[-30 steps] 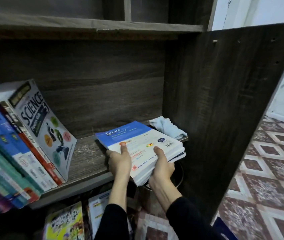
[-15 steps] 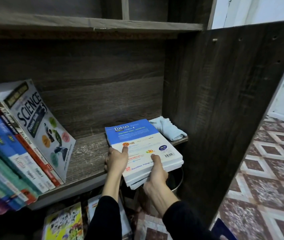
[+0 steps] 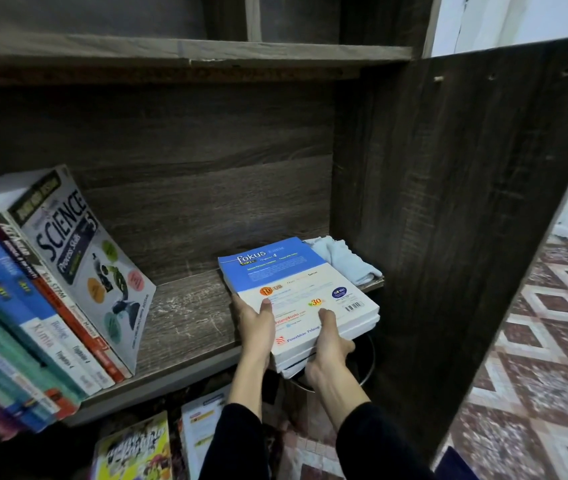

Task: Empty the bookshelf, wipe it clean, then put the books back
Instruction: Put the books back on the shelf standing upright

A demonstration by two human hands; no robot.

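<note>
A small stack of books with a blue and white "fokus" cover on top lies flat at the right end of the dark wooden shelf, its near end jutting over the front edge. My left hand grips the stack's left side, thumb on the cover. My right hand grips its near edge, thumb on top. A light blue cloth lies crumpled behind the stack, in the shelf's right corner.
A row of leaning books, a "SCIENCE" book outermost, fills the shelf's left part. The dark side panel stands close on the right. More books lie below. A round metal rim shows under the stack. Patterned floor tiles lie to the right.
Both hands have pushed the stack farther onto the shelf and turned it straighter, towards the cloth. The leaning row has not moved.
</note>
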